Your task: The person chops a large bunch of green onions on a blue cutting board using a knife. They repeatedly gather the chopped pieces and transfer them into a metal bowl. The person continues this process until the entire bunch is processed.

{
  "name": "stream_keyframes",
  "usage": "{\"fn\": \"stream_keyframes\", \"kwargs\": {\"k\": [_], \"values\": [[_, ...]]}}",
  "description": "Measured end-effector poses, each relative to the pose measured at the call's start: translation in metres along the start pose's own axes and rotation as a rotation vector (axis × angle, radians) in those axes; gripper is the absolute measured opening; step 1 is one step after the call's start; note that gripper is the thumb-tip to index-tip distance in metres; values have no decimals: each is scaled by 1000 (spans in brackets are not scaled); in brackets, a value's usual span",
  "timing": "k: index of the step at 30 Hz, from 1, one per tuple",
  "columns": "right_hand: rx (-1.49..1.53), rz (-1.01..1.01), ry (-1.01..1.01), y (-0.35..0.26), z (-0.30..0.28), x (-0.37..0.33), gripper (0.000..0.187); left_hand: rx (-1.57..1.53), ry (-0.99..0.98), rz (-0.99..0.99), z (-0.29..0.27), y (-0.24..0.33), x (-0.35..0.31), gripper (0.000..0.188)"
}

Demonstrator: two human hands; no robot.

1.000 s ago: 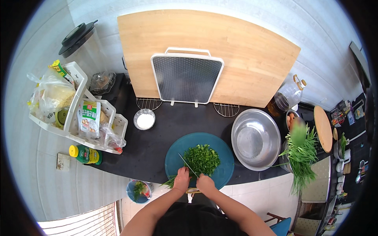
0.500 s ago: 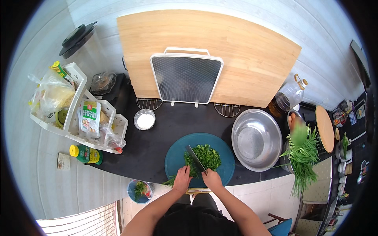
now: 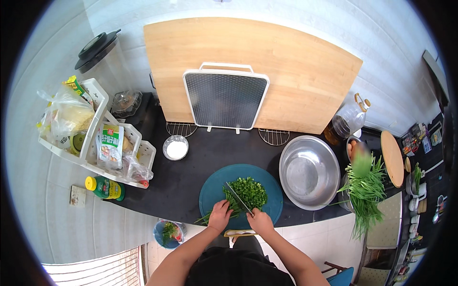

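Note:
My right hand [image 3: 260,221] is closed round the handle of a kitchen knife [image 3: 238,198]. Its dark blade slants up and to the left across a round blue-green cutting board [image 3: 208,186]. Just right of the blade lies a heap of finely chopped chives [image 3: 252,191]. At the board's near left, my left hand [image 3: 220,215] has its fingers curled over uncut chives [image 3: 205,219], pressing them to the board beside the blade. The ends of these stalks stick out past the board's edge.
Right of the board stands a steel basin [image 3: 305,190], and beyond it a large bunch of chives [image 3: 365,193]. A small bowl of white powder [image 3: 176,148] sits at the back left. A white rack of packets [image 3: 88,157] and a yellow-capped bottle [image 3: 106,188] stand farther left.
The knife blade has tilted from showing its broad side to showing mostly its edge. My right hand has moved slightly right and down; my left hand stays nearly in place.

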State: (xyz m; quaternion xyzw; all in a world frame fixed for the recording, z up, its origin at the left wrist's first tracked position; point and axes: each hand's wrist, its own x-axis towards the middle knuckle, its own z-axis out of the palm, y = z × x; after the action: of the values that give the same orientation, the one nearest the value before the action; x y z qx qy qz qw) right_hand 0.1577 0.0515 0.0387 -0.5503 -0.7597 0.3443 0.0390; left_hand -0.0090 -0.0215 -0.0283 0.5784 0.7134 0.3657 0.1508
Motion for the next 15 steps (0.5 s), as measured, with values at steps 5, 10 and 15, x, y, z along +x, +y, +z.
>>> {"fn": "stream_keyframes", "kwargs": {"k": [5, 10, 15], "values": [[-72, -23, -47, 3, 5, 0, 29, -21, 33, -22, 7, -4, 3, 21], [-152, -26, -130, -2, 8, 6, 28, -41, 33, -29, 16, -13, 4, 19], [-238, -67, -247, -3, 9, 21, 26, 20, 31, -14, 25, -20, 3, 16]]}}
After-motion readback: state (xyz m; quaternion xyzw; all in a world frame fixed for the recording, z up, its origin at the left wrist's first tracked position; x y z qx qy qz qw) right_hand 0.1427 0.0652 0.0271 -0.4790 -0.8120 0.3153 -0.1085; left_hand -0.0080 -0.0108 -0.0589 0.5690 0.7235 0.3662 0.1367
